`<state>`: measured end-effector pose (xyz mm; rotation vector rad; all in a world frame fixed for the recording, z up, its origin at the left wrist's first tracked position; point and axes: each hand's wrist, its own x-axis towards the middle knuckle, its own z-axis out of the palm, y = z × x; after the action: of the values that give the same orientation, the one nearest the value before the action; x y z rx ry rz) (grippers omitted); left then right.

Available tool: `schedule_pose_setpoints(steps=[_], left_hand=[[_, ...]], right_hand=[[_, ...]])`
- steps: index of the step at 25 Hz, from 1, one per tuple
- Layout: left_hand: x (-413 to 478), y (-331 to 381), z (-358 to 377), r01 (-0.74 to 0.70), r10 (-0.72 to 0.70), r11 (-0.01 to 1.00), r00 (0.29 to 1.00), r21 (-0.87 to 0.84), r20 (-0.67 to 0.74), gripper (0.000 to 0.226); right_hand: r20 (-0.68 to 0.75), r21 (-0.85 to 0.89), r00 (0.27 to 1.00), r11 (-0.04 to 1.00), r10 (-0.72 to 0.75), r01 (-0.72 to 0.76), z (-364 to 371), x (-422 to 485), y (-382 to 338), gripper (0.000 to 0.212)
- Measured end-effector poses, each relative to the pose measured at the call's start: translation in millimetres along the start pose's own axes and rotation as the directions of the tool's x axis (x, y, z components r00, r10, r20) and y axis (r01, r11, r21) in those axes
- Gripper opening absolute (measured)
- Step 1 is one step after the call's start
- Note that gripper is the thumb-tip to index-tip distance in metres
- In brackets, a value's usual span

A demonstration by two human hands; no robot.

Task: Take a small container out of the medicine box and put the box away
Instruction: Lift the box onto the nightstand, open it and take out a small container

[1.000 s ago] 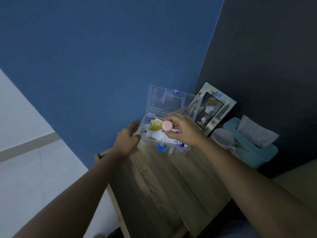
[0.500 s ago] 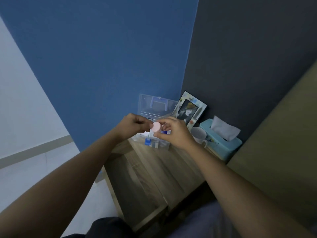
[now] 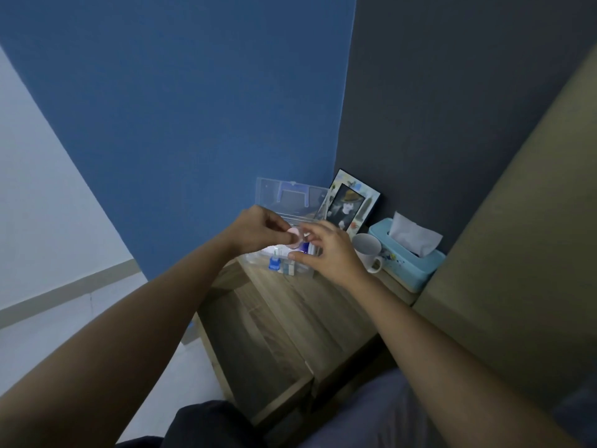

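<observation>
Change: small pink container (image 3: 293, 236), a second ago in right hand (image 3: 329, 250) alone, now pinched between both; left hand (image 3: 255, 231) joined | Place: lifted above open medicine box (image 3: 290, 202) at bedside table (image 3: 290, 318) back edge | Task: removal done; box not yet closed.

Left hand (image 3: 255, 232) has been brought off the medicine box (image 3: 292, 202) rim up to the small pink container (image 3: 293, 236), which is now pinched between both hands; right hand (image 3: 329, 253) fingers are spread wider.
</observation>
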<state>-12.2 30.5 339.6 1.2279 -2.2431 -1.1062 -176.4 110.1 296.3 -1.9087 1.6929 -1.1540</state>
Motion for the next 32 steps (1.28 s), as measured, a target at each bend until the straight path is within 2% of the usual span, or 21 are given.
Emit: schedule_pose_setpoints(steps=[3, 8, 14, 17, 20, 23, 27, 30, 32], left_hand=[[2.0, -0.7, 3.8, -0.032, 0.032, 0.999, 0.999, 0.009, -0.002, 0.03], [5.1, -0.9, 4.3, -0.111, 0.113, 0.984, 0.994, 0.14, -0.002, 0.03], [9.2, -0.3, 5.9, -0.074, 0.074, 0.997, 0.997, -0.018, 0.007, 0.028], [11.2, 3.4, 2.1, -0.083, 0.082, 0.996, 0.996, 0.018, 0.046, 0.033], [12.2, 5.9, -0.4, -0.076, 0.077, 0.997, 0.996, -0.019, 0.055, 0.031], [10.8, 6.3, 1.7, -0.059, 0.055, 0.997, 0.995, 0.044, 0.083, 0.031], [9.5, 7.3, 4.5, -0.082, 0.083, 0.997, 0.991, -0.006, 0.11, 0.033], [11.4, 8.0, 6.4, -0.099, 0.087, 0.989, 0.99, 0.109, 0.108, 0.034], [12.5, 6.5, 4.9, -0.077, 0.058, 0.989, 0.988, 0.125, 0.144, 0.036]], right_hand=[[-0.003, -0.038, 1.0, 0.999, 0.006, -0.006, -1.0, 2.4, 1.1, 0.042], [-0.093, -0.108, 0.995, 0.994, -0.032, 0.022, 2.5, 1.3, 0.6, 0.034], [-0.195, -0.172, 0.979, 0.985, -0.062, 0.028, 5.7, 0.1, 0.5, 0.039], [-0.201, -0.169, 0.979, 0.986, -0.038, 0.003, 2.2, 0.9, 1.9, 0.043], [-0.191, -0.173, 0.981, 0.985, -0.03, -0.003, 0.4, 1.2, 2.0, 0.042], [-0.189, -0.183, 0.982, 0.983, -0.016, -0.019, 2.3, -1.9, 3.7, 0.043], [-0.198, -0.185, 0.98, 0.982, -0.001, -0.036, 4.6, -6.5, 5.8, 0.041], [-0.202, -0.17, 0.979, 0.984, 0.01, -0.045, 7.2, -8.9, 6.4, 0.039], [-0.208, -0.158, 0.978, 0.986, 0.01, -0.044, 8.3, -10.1, 7.7, 0.038]])
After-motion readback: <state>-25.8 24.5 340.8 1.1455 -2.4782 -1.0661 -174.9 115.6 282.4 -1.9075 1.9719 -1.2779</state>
